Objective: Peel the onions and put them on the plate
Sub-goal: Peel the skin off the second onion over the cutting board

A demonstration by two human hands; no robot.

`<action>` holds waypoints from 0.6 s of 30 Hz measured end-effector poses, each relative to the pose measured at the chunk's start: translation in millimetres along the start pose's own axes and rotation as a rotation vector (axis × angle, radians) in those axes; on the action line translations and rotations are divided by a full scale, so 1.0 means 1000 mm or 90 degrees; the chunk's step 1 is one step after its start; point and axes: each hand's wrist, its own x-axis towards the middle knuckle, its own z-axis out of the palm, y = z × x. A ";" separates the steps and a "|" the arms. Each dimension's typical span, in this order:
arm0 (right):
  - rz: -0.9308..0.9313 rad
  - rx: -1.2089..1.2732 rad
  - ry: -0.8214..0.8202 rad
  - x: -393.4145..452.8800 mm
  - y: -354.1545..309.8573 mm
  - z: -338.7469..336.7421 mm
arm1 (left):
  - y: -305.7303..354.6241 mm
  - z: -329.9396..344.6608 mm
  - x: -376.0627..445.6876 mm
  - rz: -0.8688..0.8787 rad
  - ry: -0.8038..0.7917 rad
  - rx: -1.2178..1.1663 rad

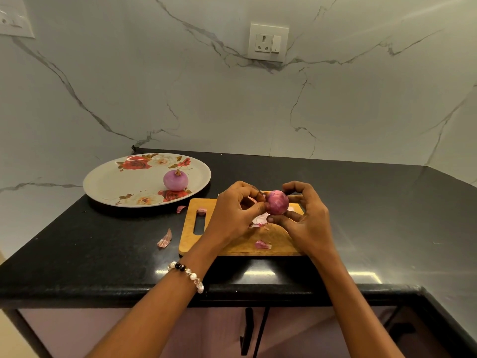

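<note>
Onion [277, 202] over board [191, 239], both hands gripping

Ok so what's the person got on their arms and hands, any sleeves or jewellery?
Both forearms are bare as far as the picture shows, with no sleeves in view. The left hand has a beaded bracelet at the wrist: round white and clear beads with one black bead among them. The right hand and its wrist carry nothing. No rings, watch or gloves show on either hand.

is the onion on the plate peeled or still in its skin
Peeled: the onion on the plate shows smooth pale purple flesh, with only its dry root tuft on top.
</note>
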 end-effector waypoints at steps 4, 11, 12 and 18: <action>0.030 0.058 -0.013 0.000 -0.006 -0.002 | 0.001 -0.002 0.001 0.009 0.002 -0.014; 0.065 0.135 -0.031 0.000 -0.009 -0.004 | 0.003 -0.005 -0.001 -0.018 0.029 -0.051; 0.063 0.128 -0.038 0.000 -0.008 -0.003 | 0.003 -0.005 -0.001 -0.018 0.027 -0.052; 0.037 0.068 -0.044 0.001 -0.006 -0.002 | 0.004 -0.003 -0.002 -0.014 0.064 -0.053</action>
